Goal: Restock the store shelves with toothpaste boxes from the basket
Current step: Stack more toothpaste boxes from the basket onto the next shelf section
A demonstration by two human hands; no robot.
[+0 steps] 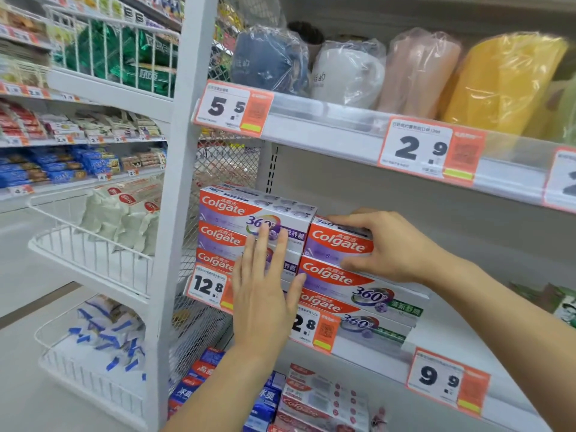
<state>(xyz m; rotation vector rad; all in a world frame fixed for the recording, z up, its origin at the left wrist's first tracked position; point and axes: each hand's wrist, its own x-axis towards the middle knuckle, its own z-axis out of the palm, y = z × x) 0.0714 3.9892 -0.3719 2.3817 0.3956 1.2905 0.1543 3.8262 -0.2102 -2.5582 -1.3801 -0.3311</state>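
So both hands are up at the middle shelf (442, 335) where the Colgate toothpaste boxes sit. There are two stacks side by side at the left end of that shelf, right against the white upright post (184, 194). The left stack (224, 226) is three boxes high, and the left hand (265, 294) lies flat against its front face, fingers (260, 244) straight and held close together, thumb out to the side near the right stack. It's pressing, not gripping anything.

The right stack (346, 285) is also three boxes. The right hand (383, 244) is on the top box (339, 241) of that stack, fingers curled over its top edge and thumb under on the front face, so it's holding that box by its right part. The top box sits square on the one below and touches the left stack.

Price tags run along the shelf edge: a 12.8 tag (207, 285) under the left stack, another partly hidden behind the left hand, and a 9.9 tag (439, 377) further right. The shelf above has plastic-wrapped cups (346, 73) in blue, white, pink and yellow, with 5.5 and 2.9 tags. Below, more toothpaste boxes (314, 397) lie on the lower shelf. Off to the left there are wire baskets (90, 254) with bagged goods. Can't see the restock basket anywhere in this shot.
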